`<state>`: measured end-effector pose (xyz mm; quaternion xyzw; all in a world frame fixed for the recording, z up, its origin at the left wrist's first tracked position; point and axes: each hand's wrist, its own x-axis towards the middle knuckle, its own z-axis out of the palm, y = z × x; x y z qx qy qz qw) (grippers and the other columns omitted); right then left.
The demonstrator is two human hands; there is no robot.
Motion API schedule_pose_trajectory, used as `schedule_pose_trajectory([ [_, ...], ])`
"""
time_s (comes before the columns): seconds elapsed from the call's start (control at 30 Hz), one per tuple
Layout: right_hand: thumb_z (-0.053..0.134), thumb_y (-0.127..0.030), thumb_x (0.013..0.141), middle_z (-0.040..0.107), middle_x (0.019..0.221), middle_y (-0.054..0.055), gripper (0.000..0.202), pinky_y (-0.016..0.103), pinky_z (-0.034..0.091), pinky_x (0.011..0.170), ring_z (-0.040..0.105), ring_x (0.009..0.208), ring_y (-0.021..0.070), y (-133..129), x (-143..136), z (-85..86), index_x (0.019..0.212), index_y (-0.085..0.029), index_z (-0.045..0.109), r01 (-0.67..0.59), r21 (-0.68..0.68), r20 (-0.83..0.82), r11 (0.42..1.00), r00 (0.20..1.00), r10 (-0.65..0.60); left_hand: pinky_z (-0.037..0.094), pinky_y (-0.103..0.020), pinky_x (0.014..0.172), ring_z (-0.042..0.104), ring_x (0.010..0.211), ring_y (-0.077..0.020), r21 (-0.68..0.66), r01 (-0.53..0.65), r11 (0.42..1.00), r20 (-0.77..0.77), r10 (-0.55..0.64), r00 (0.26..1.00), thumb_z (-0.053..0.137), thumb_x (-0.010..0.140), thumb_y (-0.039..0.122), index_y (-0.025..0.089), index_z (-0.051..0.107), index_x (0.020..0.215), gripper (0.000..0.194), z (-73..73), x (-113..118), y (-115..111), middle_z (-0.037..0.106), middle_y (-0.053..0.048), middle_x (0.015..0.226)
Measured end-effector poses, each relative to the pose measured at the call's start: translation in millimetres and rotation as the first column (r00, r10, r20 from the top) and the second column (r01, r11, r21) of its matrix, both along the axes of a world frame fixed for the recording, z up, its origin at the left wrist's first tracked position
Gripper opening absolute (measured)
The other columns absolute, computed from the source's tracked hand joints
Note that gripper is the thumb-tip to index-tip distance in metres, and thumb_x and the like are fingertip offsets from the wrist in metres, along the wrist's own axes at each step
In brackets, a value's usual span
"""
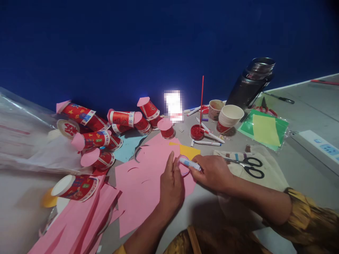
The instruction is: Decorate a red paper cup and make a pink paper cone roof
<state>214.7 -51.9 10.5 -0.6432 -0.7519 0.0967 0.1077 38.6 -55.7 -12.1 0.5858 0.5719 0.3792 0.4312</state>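
Note:
My right hand (214, 173) is closed around a white glue stick (188, 163) with blue print, its end held against a small round pink paper piece (182, 158). Beside it, my left hand (172, 180) pinches the near edge of that piece, its thumb partly hidden. Both hands are over a large pink sheet (140, 180) with curved cuts in it. A yellow paper scrap (190, 151) lies just beyond my fingers. Close to my right wrist, black-handled scissors (249, 165) rest on a cream cloth (267, 173).
Several red paper cups with pink cone tops (95, 139) are piled at the left, by folded pink paper (82, 218). Behind stand a red paint pot (197, 132), markers (206, 143), stacked cups (230, 118) and a black flask (245, 84). A power strip (317, 144) is at right.

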Motion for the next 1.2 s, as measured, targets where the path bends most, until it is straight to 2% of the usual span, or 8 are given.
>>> schedule_pose_trajectory([
  [0.17, 0.057, -0.045, 0.1, 0.077, 0.076, 0.007, 0.032, 0.034, 0.018, 0.061, 0.067, 0.067, 0.0203, 3, 4, -1.9, 0.09, -0.02, 0.074, -0.131, 0.058, 0.004, 0.99, 0.991, 0.131, 0.045, -0.045, 0.116, 0.06, 0.138, -0.0259, -0.088, -0.016, 0.996, 0.151, 0.029, 0.988, 0.059, 0.096, 0.035, 0.016, 0.037, 0.159, 0.069, 4.6, -5, 6, 0.071, -0.016, 0.136],
  [0.33, 0.058, -0.041, 0.101, 0.077, 0.075, 0.006, 0.03, 0.034, 0.019, 0.062, 0.064, 0.066, 0.0189, 2, 4, -9.0, 0.091, -0.019, 0.075, -0.224, 0.2, 0.012, 0.954, 0.974, 0.226, 0.039, -0.048, 0.12, 0.059, 0.139, -0.0272, -0.087, -0.062, 0.994, 0.119, 0.072, 0.99, 0.064, 0.095, 0.038, 0.015, 0.039, 0.158, 0.071, 8.9, -9, 12, 0.08, -0.014, 0.117],
  [0.43, 0.06, -0.04, 0.1, 0.075, 0.07, 0.005, 0.029, 0.034, 0.019, 0.062, 0.064, 0.063, 0.0187, 0, 2, -11.8, 0.085, -0.019, 0.074, -0.218, 0.248, 0.017, 0.944, 0.975, 0.221, 0.04, -0.048, 0.118, 0.063, 0.134, -0.0268, -0.064, -0.068, 0.996, 0.065, 0.073, 0.995, 0.061, 0.098, 0.038, 0.015, 0.04, 0.157, 0.067, 5.7, -9, 13, 0.082, -0.011, 0.108],
  [0.67, 0.058, -0.044, 0.098, 0.076, 0.07, 0.007, 0.032, 0.034, 0.017, 0.061, 0.066, 0.061, 0.0197, -3, -1, -6.0, 0.085, -0.02, 0.074, -0.139, 0.134, 0.037, 0.981, 0.99, 0.136, 0.05, -0.044, 0.107, 0.069, 0.126, -0.0265, 0.027, -0.085, 0.996, -0.113, 0.087, 0.99, 0.059, 0.096, 0.03, 0.018, 0.043, 0.154, 0.061, -4.2, -9, 14, 0.083, -0.008, 0.106],
  [0.87, 0.058, -0.047, 0.098, 0.078, 0.073, 0.007, 0.034, 0.034, 0.016, 0.061, 0.068, 0.063, 0.0214, -2, 0, -1.2, 0.087, -0.019, 0.074, -0.082, 0.057, 0.035, 0.995, 0.996, 0.08, 0.057, -0.044, 0.097, 0.075, 0.115, -0.0295, 0.096, -0.098, 0.991, -0.228, 0.118, 0.966, 0.058, 0.095, 0.03, 0.017, 0.046, 0.152, 0.06, -2.6, -6, 11, 0.082, -0.011, 0.112],
  [0.93, 0.058, -0.048, 0.098, 0.078, 0.073, 0.008, 0.034, 0.034, 0.015, 0.061, 0.067, 0.063, 0.0213, -1, 1, -0.4, 0.089, -0.019, 0.075, -0.087, 0.048, 0.038, 0.995, 0.996, 0.086, 0.056, -0.045, 0.1, 0.074, 0.117, -0.0293, 0.087, -0.102, 0.991, -0.201, 0.118, 0.972, 0.058, 0.095, 0.032, 0.017, 0.045, 0.153, 0.061, -1.0, -6, 10, 0.081, -0.012, 0.114],
  [1.1, 0.058, -0.045, 0.101, 0.077, 0.077, 0.007, 0.032, 0.033, 0.019, 0.061, 0.067, 0.067, 0.0203, 3, 4, -1.6, 0.09, -0.019, 0.074, -0.165, 0.072, 0.024, 0.984, 0.986, 0.164, 0.049, -0.044, 0.112, 0.068, 0.128, -0.0247, 0.067, -0.085, 0.994, 0.002, 0.085, 0.996, 0.063, 0.094, 0.033, 0.018, 0.04, 0.155, 0.067, 3.1, -8, 9, 0.082, -0.009, 0.112],
  [1.2, 0.057, -0.043, 0.102, 0.077, 0.079, 0.007, 0.032, 0.033, 0.02, 0.061, 0.065, 0.067, 0.0193, 3, 5, -4.8, 0.091, -0.018, 0.074, -0.223, 0.103, 0.032, 0.969, 0.975, 0.221, 0.048, -0.046, 0.113, 0.069, 0.126, -0.0251, 0.047, -0.121, 0.991, 0.03, 0.12, 0.992, 0.068, 0.092, 0.032, 0.022, 0.042, 0.154, 0.069, 4.6, -9, 11, 0.082, -0.008, 0.11],
])
